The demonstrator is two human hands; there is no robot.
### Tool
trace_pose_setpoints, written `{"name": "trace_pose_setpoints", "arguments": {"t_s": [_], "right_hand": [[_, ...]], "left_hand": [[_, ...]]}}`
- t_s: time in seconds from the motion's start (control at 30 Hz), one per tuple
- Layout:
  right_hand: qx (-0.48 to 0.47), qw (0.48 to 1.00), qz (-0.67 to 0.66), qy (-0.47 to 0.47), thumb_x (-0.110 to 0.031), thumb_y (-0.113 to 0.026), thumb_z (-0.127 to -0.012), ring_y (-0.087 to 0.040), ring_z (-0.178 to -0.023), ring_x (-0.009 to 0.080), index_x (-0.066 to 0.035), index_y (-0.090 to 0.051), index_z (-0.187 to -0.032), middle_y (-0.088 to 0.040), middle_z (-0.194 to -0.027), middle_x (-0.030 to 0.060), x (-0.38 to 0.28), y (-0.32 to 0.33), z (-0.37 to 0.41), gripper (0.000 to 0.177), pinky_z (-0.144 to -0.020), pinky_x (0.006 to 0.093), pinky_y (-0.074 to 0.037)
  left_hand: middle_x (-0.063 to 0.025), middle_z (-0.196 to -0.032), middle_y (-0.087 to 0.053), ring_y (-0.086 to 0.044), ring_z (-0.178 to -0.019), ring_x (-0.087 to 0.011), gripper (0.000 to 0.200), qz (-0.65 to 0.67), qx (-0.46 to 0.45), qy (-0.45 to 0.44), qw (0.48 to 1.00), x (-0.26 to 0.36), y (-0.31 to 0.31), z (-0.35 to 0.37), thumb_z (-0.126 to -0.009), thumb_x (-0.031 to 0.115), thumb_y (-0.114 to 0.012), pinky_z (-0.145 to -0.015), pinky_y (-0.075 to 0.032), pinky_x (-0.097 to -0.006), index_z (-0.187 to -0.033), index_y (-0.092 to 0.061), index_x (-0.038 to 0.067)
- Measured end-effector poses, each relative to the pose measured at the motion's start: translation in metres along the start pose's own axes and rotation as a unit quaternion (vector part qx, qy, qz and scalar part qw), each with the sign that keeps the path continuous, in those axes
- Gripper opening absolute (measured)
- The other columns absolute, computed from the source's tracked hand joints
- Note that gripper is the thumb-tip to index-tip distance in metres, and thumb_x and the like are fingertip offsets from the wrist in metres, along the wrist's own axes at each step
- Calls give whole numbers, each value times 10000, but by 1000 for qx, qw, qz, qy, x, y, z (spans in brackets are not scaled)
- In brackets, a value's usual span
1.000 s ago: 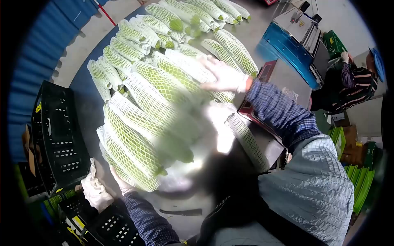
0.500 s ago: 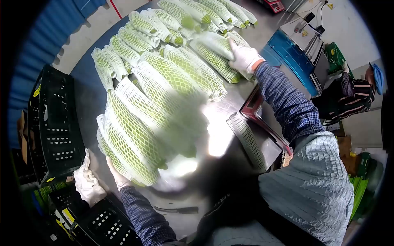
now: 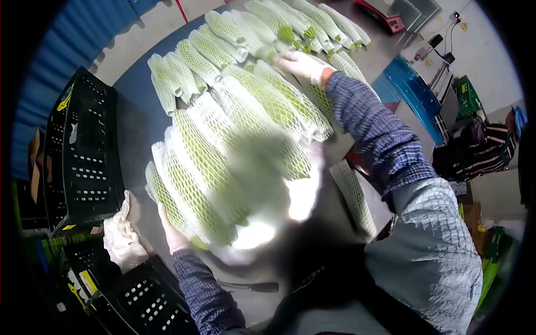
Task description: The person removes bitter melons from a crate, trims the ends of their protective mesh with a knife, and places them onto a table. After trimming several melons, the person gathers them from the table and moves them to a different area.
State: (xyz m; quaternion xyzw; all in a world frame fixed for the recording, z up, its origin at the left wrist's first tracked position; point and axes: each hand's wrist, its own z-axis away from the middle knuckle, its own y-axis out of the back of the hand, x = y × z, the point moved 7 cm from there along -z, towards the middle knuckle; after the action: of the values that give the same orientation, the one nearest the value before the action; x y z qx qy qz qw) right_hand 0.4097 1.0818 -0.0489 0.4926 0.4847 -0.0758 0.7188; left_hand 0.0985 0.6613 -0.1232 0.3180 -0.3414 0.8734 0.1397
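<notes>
Cupping lightly seemed wisest: our left hand [image 3: 174, 237] lay against the outermost netted gourd [image 3: 165, 200] on the table [image 3: 135, 151], grip hidden | our right hand [image 3: 304, 66] reached a farther gourd's green tip [image 3: 266, 53], clenched or not we couldn't tell; gentle pressure likely spared netting.

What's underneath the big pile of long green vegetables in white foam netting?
The pile rests on a smooth grey-blue tabletop, bare along its left side. Directly beneath, the vegetables cover the surface, so whether anything else lies there cannot be told.
</notes>
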Motion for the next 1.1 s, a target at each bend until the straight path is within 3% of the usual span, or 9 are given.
{"name": "trace_pose_setpoints", "arguments": {"t_s": [0.03,0.1,0.17,0.27,0.43,0.5,0.6,0.83,1.1], "right_hand": [[27,998,49,-30,-524,-479,-978,-551,-1247,354,-34,-602,-1306,-609,-1316,212,37,-9,-31,602,-1052,404,-418],[32,983,134,-119,-534,-451,-985,-547,-1255,352,-23,-581,-1333,-597,-1339,209,28,-18,-35,632,-1071,399,-399],[-44,994,75,-73,-568,-413,-987,-507,-1307,344,-31,-543,-1382,-545,-1406,208,26,-36,-46,679,-1112,396,-357],[-113,982,27,-149,-647,-351,-970,-435,-1374,339,-35,-515,-1412,-472,-1478,207,45,-42,-56,772,-1145,394,-301],[-165,968,134,-132,-726,-329,-920,-383,-1409,345,-16,-428,-1468,-384,-1540,203,76,-66,-97,903,-1153,438,-298],[-135,971,128,-150,-774,-338,-895,-494,-1311,370,37,-531,-1366,-505,-1430,248,74,-67,-98,957,-1091,412,-376],[-158,968,135,-139,-786,-328,-890,-479,-1328,377,45,-515,-1376,-497,-1432,260,70,-69,-98,981,-1098,414,-368],[-184,973,77,-116,-672,-348,-953,-492,-1319,306,-13,-478,-1421,-489,-1456,207,80,-69,-80,819,-1106,385,-366],[-228,960,-136,-87,-541,-370,-1026,-506,-1309,225,-78,-437,-1472,-480,-1484,146,74,-49,-49,646,-1114,351,-364]], "left_hand": [[-89,-1348,-588,-583,-1169,-238,628,11,-13,6,1000,-1,10,-8,-987,516,-497,-990,-478,-356,-1420,-489,60],[-88,-1343,-592,-585,-1166,-234,616,-9,-1,-16,1000,3,10,-6,-986,505,-509,-985,-480,-352,-1413,-499,61],[-83,-1340,-593,-587,-1159,-235,618,4,-1,-6,1000,2,15,-11,-976,505,-532,-977,-482,-347,-1408,-508,65],[-93,-1337,-592,-583,-1158,-241,607,13,2,0,1000,2,13,-11,-980,495,-531,-980,-481,-353,-1407,-507,65],[-104,-1366,-575,-570,-1178,-256,613,37,-27,31,998,-3,18,-19,-984,503,-517,-999,-472,-389,-1413,-496,65],[-105,-1371,-570,-565,-1183,-257,620,15,21,18,999,0,17,-15,-981,504,-523,-1005,-466,-392,-1416,-493,64],[-105,-1376,-567,-559,-1186,-259,630,6,25,24,999,0,24,-17,-976,508,-529,-1003,-464,-391,-1425,-484,67],[-101,-1357,-570,-565,-1163,-258,635,-30,20,36,999,-8,25,-19,-960,530,-544,-980,-470,-398,-1410,-495,84],[-99,-1361,-558,-548,-1181,-255,647,-104,16,12,994,-19,7,-29,-963,530,-521,-996,-448,-395,-1424,-468,79]]}}
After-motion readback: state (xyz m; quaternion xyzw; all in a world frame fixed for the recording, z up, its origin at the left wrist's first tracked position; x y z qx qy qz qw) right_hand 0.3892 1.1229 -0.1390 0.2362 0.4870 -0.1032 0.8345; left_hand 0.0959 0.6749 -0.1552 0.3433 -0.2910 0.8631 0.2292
